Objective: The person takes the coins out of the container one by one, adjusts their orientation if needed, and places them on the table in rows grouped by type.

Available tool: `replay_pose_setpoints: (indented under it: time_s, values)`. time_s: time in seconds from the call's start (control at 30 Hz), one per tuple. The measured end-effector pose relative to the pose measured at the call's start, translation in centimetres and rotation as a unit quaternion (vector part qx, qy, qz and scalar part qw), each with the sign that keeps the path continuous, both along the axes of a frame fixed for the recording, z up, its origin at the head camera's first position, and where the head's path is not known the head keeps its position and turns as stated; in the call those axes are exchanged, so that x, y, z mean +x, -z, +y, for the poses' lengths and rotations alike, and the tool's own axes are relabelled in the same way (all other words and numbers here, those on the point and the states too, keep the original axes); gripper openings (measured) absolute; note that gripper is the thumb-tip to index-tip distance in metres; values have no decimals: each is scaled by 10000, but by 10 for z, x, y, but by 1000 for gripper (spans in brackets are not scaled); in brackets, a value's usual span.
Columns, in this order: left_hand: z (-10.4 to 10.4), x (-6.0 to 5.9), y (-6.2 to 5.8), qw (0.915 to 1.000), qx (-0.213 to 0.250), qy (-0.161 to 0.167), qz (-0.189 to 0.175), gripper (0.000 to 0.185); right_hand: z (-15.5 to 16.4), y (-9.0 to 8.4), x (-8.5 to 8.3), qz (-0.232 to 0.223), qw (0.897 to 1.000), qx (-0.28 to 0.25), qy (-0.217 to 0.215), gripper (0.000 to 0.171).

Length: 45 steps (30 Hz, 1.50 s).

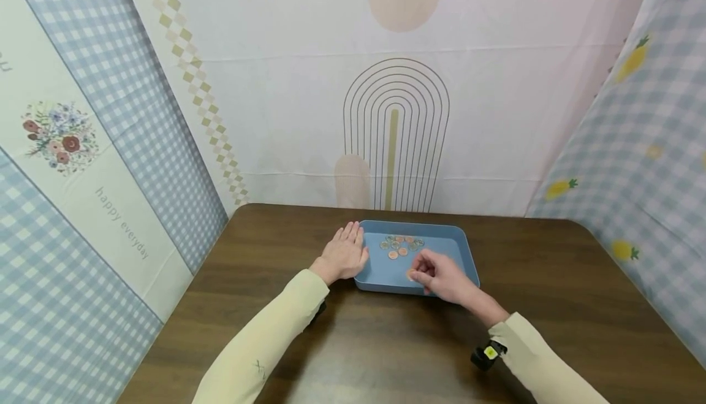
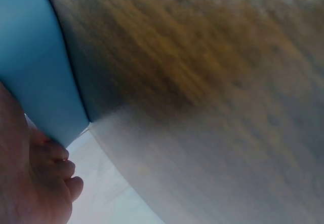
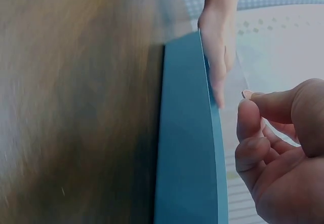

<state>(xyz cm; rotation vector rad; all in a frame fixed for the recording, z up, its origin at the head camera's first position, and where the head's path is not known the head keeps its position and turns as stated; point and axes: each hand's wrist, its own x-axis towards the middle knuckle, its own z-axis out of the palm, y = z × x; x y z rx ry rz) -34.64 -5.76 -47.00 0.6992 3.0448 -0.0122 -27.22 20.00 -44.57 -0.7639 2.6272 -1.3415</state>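
Observation:
A shallow blue tray point(image 1: 380, 274) lies on the table, with several copper and brass-coloured coins point(image 1: 398, 244) grouped towards its back. Over the near right part of the tray, my right hand point(image 1: 445, 276) pinches a copper coin point(image 1: 411, 274) between thumb and fingertips. The right wrist view shows that coin's edge point(image 3: 246, 94) poking out past the fingertips, above the level of the tray's wall point(image 3: 190, 133). My left hand point(image 1: 343, 254) rests on the tray's left rim, fingers straight and pointing away. In the left wrist view its curved fingertips point(image 2: 66, 171) show beside the blue wall.
The brown wooden table point(image 1: 380, 343) extends around the tray on all sides. A white patterned cloth point(image 1: 292, 116) hangs behind it, with blue checked cloth point(image 1: 623, 208) at the right and more at the left. A dark band with a device point(image 1: 488, 355) sits at the right wrist.

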Motion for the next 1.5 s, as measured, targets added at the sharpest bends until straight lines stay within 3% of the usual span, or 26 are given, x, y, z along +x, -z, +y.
replay_pose_setpoints:
  time_s: [0.37,1.07,1.4,1.5]
  values:
    - [1,2,-2,10000,-54,-51,19,63,-26,11,15,-352,9981,-112,-501,15]
    - [2,-1,0,9998,-182,-57,-42,64,-52,29,23,-732,9853,964,-1206,13]
    - [2,1,-4,9998,-153,-66,-93,64,-59,34,24,-43,9852,1436,-939,16]
    - [6,-5,-4,9996,-204,-161,-94,64,-54,33,16,117,9832,1591,-882,19]
